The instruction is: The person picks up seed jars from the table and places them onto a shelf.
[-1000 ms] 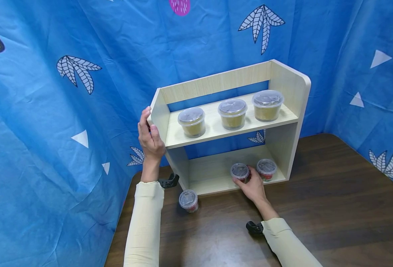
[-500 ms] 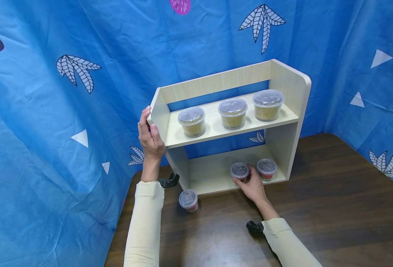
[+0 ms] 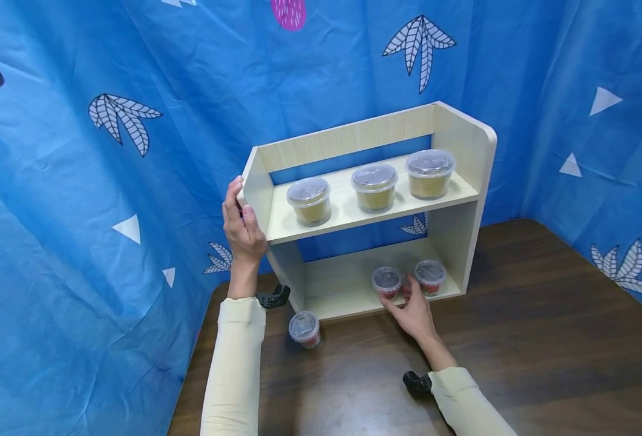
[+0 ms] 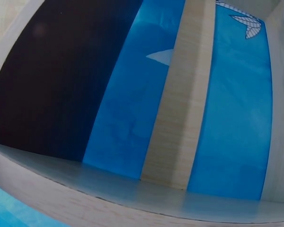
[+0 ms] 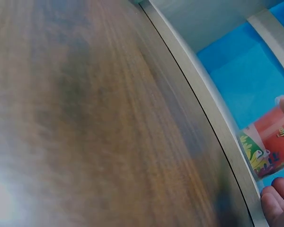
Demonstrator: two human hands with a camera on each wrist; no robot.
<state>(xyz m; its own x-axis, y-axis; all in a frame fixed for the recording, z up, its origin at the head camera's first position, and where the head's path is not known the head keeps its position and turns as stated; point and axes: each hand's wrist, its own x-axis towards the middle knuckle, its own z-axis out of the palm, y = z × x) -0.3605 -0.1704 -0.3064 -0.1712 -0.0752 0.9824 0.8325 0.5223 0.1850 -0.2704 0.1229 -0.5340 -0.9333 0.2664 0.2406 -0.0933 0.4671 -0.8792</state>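
Observation:
My left hand point(image 3: 244, 233) grips the left side panel of a pale wooden two-tier shelf point(image 3: 348, 136), thumb at its front edge and fingers along the outside. On the lower tier stands a small clear lidded tub point(image 3: 386, 280) with a red print. Around its right and front sides my right hand point(image 3: 415, 312) has thumb and fingers spread, loosened from it. The right wrist view shows this red-printed tub point(image 5: 270, 142) between thumb and fingers, with a gap below it. A matching tub point(image 3: 431, 275) stands just right of the hand.
Another red-printed tub point(image 3: 304, 329) sits on the dark wooden table point(image 3: 353, 375), before the shelf's left front corner. Three larger tubs with yellow contents, the middle one point(image 3: 374, 186) among them, line the upper tier. Blue patterned cloth point(image 3: 190, 91) hangs behind.
My right thumb and fingers have spread away from the tub on the lower tier. The left hand keeps its place on the shelf. The head view has shifted slightly.

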